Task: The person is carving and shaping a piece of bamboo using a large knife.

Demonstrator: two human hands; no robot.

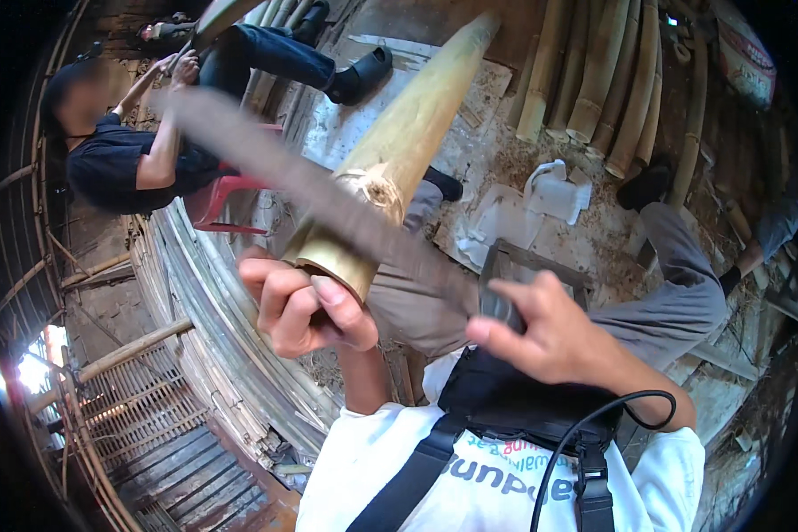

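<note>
My left hand (306, 310) is closed around the near end of a thick bamboo piece (416, 124), its fingers curled beneath the hollow cut edge. The bamboo is pale yellow, tilts up and away from me, and has a rough knot on its upper side. In my right hand (550, 332) is the dark handle of a long machete (319, 195). Its blade, smeared by motion, crosses over the bamboo near the knot toward the upper left. Whether the edge touches the bamboo I cannot tell.
A person (115, 168) in dark clothes sits at left on a red plastic chair (212, 204). Long bamboo strips (230, 310) lie in a bundle at left. Several bamboo poles (607, 80) lie at the far right. White plastic pieces (558, 191) rest among shavings on the floor.
</note>
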